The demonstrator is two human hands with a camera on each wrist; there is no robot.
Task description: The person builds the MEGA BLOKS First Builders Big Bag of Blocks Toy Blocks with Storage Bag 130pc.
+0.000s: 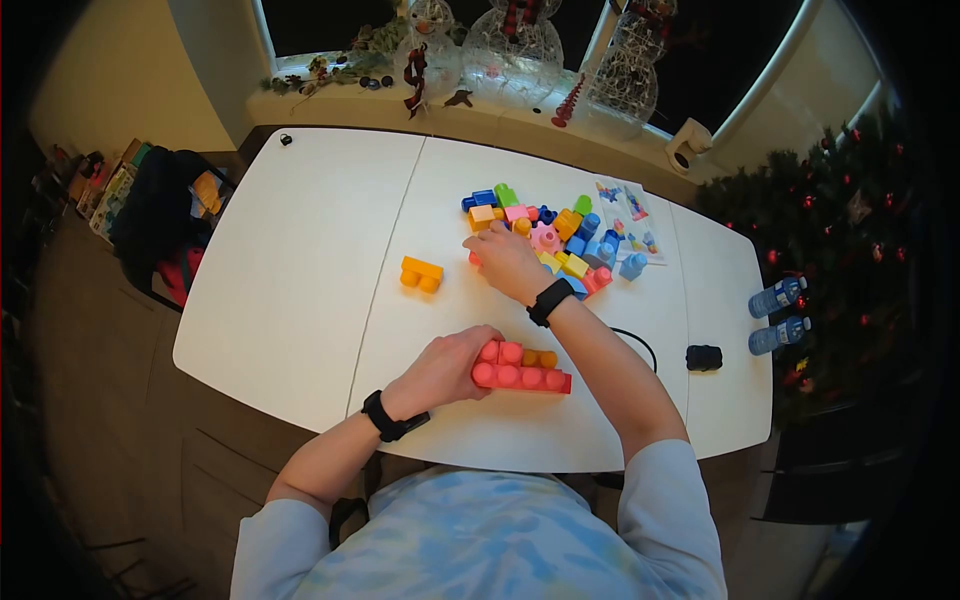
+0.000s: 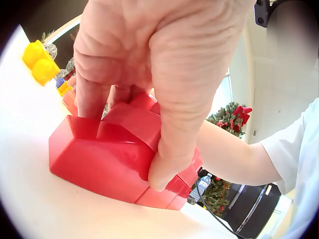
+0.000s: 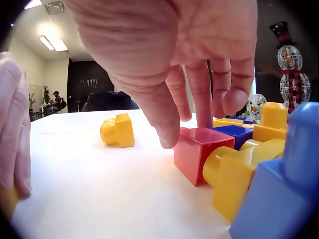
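Observation:
My left hand (image 1: 445, 365) grips an assembly of red toy building blocks (image 1: 520, 378) close to the table's front edge. A row of round studs tops its long side, and an orange block (image 1: 540, 358) sits at its back. In the left wrist view my thumb presses the near face of the red blocks (image 2: 99, 164), with the other fingers over the far side. At the pile's left edge, my right hand (image 1: 507, 262) pinches a small red block (image 3: 199, 152) between thumb and index finger. Its remaining fingers hang loosely behind. Yellow blocks (image 3: 239, 174) lie against that red block.
Mixed coloured blocks (image 1: 545, 238) are heaped beyond my hands, beside a picture sheet (image 1: 632, 215). A yellow-orange block (image 1: 421, 274) lies alone to the left. Two water bottles (image 1: 778, 336), a black case (image 1: 704, 357) and a thin cable (image 1: 645, 342) are on the right.

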